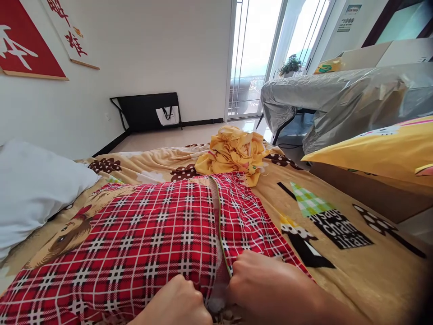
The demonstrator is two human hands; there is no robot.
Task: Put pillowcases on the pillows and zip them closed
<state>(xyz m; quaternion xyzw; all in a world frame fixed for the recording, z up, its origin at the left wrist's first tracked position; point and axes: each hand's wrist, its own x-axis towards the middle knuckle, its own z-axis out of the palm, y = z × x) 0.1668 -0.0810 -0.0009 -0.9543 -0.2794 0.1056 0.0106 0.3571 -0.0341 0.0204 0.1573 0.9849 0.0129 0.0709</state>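
A red plaid pillowcase (158, 230) with an animal print at its left end lies on a tan patterned blanket (274, 203). It looks plump left of its lengthwise zipper opening (218, 225); the part to the right lies flatter and wrinkled. At the near end of the opening, my left hand (181, 300) is closed on the pillowcase's left side. My right hand (260, 282) is closed on the edge of the right flap, beside the zipper. Both sets of fingertips are hidden. Between the hands, some whitish material shows in the gap.
Crumpled yellow cloth (235, 151) lies just beyond the pillowcase. A white pillow (37, 194) is at the left. On the right, a yellow printed pillow (382, 146) rests over a cardboard box (358, 194). Behind it stands a table under silvery plastic (311, 90).
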